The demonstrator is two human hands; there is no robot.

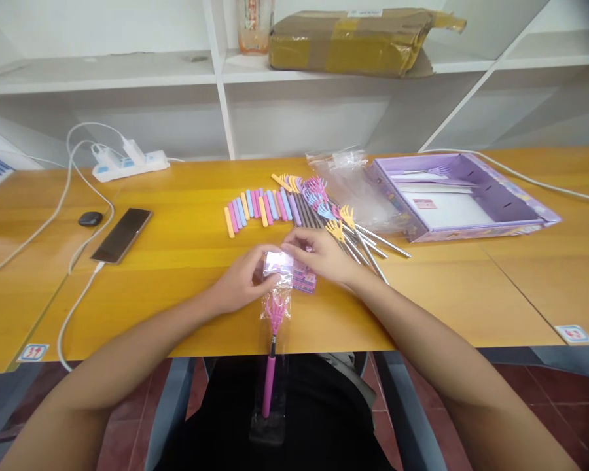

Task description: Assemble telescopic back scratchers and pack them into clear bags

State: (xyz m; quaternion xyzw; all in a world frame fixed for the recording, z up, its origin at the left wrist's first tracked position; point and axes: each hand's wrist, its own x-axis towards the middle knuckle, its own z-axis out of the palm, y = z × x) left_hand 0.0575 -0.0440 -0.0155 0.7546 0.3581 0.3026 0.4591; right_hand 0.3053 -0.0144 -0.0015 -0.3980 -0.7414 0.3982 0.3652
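Note:
A clear plastic bag hangs over the table's front edge with a pink back scratcher inside it, claw end up. A printed card shows at the bag's top. My left hand is closed on the bag's upper left side, thumb across the front. The curled fingers of my right hand pinch the bag's top right corner. Beneath the right hand, partly hidden, lies a stack of purple-pink cards. Beyond the hands are a row of coloured handles and metal-stemmed scratchers with coloured claws.
An open purple box stands back right beside clear plastic bags. To the left are a phone with its cable, a dark mouse-like object and a power strip. A taped carton sits on the shelf.

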